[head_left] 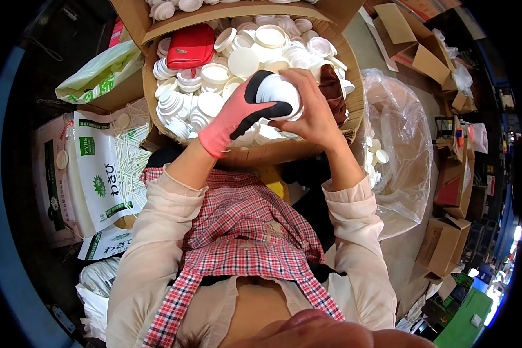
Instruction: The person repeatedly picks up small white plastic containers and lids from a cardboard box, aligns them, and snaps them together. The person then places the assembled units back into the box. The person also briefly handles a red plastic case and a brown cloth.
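Note:
Between my two hands, above a big cardboard box (243, 158), is a stack of round white plastic lids (279, 94). My left hand (238, 114), in a pink glove with black fingers and palm, curls round the stack's left side. Bare and without a glove, my right hand (313, 110) wraps its right side, fingers over the far edge and thumb below. Loose and stacked white lids (243, 62) fill the box beneath. A red pouch (191, 46) lies on the lids at the far left, and a dark brown cloth (332, 93) hangs at the box's right side.
Right of the box stands a clear plastic bag (403, 151) with several white lids inside. To the left, a white printed sack (101, 165) lies beside many thin white sticks (134, 156). A pale green bag (101, 72) sits farther back. Open cardboard boxes (443, 246) line the right.

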The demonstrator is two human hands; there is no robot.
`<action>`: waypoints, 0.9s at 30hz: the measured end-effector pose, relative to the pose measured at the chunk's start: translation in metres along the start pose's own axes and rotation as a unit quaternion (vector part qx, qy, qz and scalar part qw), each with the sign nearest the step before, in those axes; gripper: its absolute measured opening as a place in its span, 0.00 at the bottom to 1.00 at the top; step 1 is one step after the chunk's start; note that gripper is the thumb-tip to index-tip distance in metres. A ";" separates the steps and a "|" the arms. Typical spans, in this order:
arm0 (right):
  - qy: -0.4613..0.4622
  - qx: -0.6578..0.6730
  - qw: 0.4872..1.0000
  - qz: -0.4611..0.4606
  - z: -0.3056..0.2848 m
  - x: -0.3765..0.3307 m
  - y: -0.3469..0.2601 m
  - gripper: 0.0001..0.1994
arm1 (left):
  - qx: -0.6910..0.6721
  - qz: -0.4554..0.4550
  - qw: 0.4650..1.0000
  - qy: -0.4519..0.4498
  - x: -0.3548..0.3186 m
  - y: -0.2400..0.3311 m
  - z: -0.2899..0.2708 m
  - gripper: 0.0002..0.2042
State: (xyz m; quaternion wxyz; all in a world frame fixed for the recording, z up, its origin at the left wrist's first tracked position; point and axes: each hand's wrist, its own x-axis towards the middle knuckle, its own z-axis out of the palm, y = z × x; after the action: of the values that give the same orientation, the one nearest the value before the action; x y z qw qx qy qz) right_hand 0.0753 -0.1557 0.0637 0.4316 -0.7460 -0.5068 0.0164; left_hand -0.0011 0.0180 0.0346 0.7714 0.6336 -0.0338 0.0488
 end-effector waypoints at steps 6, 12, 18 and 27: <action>-0.028 0.168 0.982 0.077 -0.006 -0.004 0.005 0.41 | -0.001 -0.007 1.000 0.006 -0.002 0.004 -0.002 0.27; -0.041 0.429 0.834 0.344 0.010 -0.019 0.030 0.25 | 0.256 0.072 0.963 -0.041 -0.007 -0.005 -0.009 0.35; -0.068 0.613 0.716 0.326 0.010 -0.027 0.027 0.30 | 0.314 0.109 0.936 -0.114 -0.008 0.001 -0.009 0.35; -0.057 0.622 0.718 0.307 0.017 -0.036 0.017 0.34 | 0.306 0.124 0.932 -0.150 -0.010 0.008 -0.009 0.32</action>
State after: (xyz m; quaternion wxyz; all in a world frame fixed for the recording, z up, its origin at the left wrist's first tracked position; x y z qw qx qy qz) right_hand 0.0630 -0.1746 0.0274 0.7403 -0.4216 -0.1493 0.5019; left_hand -0.0119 0.0278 0.0390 0.5139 0.8296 -0.2110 0.0564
